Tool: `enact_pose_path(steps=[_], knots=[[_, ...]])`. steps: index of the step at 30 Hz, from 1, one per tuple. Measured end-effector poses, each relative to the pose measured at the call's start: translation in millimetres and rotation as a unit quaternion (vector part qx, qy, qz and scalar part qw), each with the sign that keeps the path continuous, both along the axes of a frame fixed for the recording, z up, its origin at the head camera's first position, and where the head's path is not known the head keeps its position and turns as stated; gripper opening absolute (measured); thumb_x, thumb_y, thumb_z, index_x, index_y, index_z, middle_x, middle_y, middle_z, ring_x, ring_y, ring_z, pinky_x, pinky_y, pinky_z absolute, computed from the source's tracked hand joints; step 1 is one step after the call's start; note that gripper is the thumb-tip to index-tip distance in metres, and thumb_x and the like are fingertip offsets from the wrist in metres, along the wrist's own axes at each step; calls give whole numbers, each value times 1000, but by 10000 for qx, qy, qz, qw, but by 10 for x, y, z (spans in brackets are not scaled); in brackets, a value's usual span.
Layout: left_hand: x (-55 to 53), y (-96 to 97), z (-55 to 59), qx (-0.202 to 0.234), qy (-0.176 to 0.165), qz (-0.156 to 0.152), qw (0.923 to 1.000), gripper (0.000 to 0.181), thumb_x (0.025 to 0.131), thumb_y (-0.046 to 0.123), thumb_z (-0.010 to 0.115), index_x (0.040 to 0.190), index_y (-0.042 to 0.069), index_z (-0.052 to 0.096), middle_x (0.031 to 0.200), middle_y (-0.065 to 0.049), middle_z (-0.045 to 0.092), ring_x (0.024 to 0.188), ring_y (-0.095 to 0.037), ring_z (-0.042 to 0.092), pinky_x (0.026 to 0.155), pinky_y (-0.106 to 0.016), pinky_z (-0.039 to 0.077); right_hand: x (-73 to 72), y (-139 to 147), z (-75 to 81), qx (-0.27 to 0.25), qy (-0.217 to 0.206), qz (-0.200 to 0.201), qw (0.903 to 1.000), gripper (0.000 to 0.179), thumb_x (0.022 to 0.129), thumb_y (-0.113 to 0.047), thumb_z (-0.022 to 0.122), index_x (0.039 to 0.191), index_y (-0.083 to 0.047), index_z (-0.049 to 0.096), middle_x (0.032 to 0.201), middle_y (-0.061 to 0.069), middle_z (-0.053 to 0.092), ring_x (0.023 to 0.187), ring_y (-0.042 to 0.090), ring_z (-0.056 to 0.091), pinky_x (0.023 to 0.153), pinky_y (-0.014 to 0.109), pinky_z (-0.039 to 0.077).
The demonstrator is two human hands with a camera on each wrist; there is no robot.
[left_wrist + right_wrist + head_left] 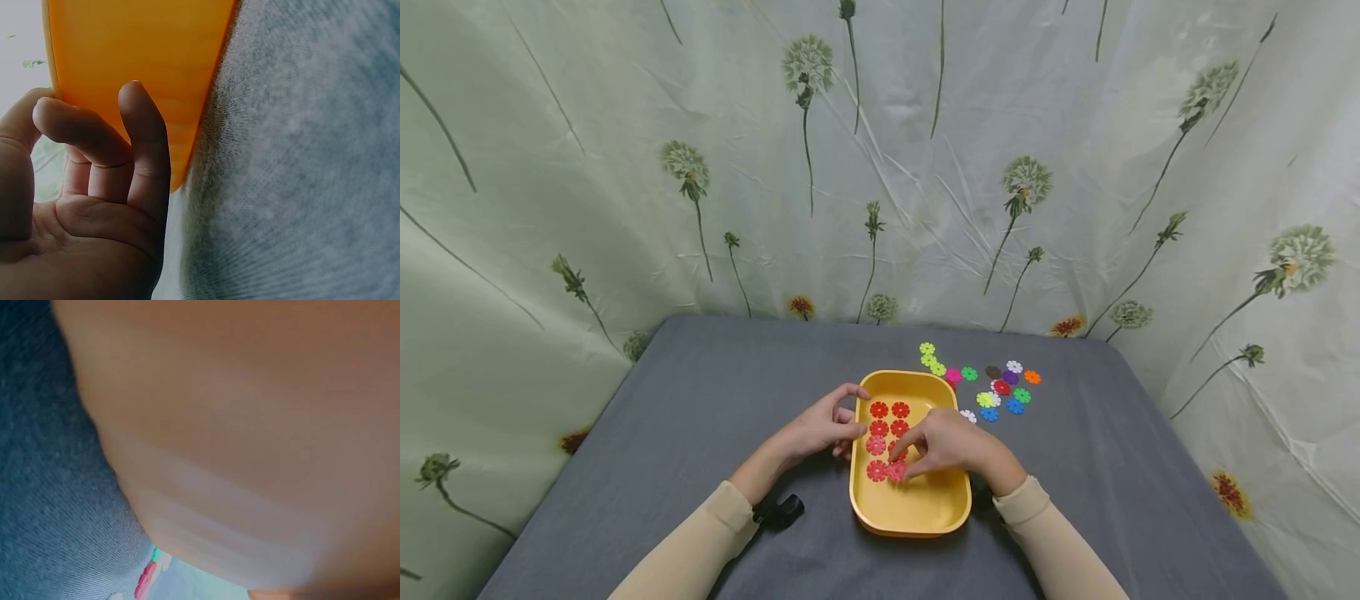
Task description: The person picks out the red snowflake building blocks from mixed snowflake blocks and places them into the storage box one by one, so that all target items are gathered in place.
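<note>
A yellow tray (925,508) stands on the table with red and pink notched, flower-like plastic discs in it, set out in two columns. My left hand (820,425) holds the tray's left side, thumb and index finger at the rim. In the left wrist view, the curled fingers (144,125) lie against the outer wall. Over the tray, my right hand (951,443) pinches a pink disc (897,472) low in the right column, between thumb and index finger. Beside it lies another pink disc (877,471). A red disc (897,451) is partly hidden under the right fingers.
Loose discs of several colours lie right of and behind the tray, among them a yellow-green disc (927,348), an orange disc (1033,377) and a blue disc (988,414). A black strap (786,510) shows by the left wrist. A dandelion-print curtain (880,167) hangs behind the grey-covered table (737,367).
</note>
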State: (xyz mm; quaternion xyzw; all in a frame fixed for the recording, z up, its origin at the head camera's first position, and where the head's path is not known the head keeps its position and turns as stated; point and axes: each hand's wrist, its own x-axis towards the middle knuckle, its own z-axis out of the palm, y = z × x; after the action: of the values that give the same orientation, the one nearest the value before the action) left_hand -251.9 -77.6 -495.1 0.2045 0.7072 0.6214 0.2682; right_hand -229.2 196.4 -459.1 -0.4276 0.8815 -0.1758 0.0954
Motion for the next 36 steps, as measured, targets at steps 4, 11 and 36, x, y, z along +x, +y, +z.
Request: enact_pose_path(steps=[4,11,36], knots=[[3,-1,0,-8,13,1,10000,53,103,9,65,147,8,37,71,0,65,53,-14,58,56,-26,51,6,-16,-13,228,109,-23,9997,26,83,-49,89,104,-35,84,57,-19,48,51,-7,40,51,14,30],[13,1,10,36,6,10,10000,53,102,8,66,147,9,37,71,0,66,53,-14,58,54,-25,50,25,-49,0,580,217,-219,9978,26,82,-49,90,104,-37,84,58,-19,49,52,-4,42,51,16,32],[7,3,12,-59,-47,81,9999,52,102,9,67,146,13,39,71,-1,66,53,-14,59,56,-27,51,-105,460,222,-2958,-1494,-1138,9366,29,93,-7,80,119,4,75,65,-3,49,57,6,42,54,22,38]])
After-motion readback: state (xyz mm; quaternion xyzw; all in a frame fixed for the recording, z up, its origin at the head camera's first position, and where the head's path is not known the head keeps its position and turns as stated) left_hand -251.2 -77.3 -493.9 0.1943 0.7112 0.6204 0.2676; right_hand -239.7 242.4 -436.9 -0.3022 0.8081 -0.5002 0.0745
